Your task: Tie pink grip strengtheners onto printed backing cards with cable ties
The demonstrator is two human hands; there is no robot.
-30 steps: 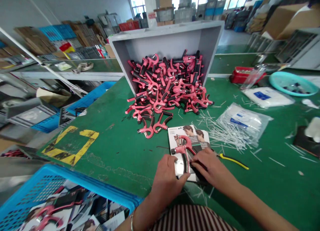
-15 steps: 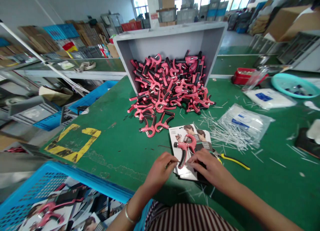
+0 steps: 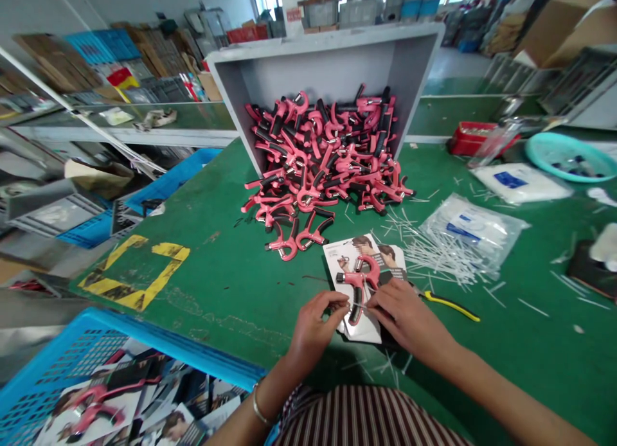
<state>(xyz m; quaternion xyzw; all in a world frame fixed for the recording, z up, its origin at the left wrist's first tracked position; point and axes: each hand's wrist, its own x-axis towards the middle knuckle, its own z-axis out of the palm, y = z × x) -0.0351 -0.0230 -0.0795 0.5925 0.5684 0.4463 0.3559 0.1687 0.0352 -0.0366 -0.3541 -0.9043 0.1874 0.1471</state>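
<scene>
A pink and black hand grip lies on a printed card, which rests on a small stack of cards. A thin white cable tie crosses the black handle of the grip. My left hand pinches the tie's left end, thumb and forefinger together. On the other side my right hand pinches its right end. Yellow-handled pliers lie right of the cards, partly behind my right hand. Loose white ties are strewn beyond them.
A grey crate on its side spills many pink grips onto the green table. At lower left stands a blue basket of carded grips. Bags of ties, a red box and a turquoise basin are at right.
My left hand has moved slightly right and up, to the handle. The white tie now shows stretched across the handle between both hands. The view has shifted slightly.
</scene>
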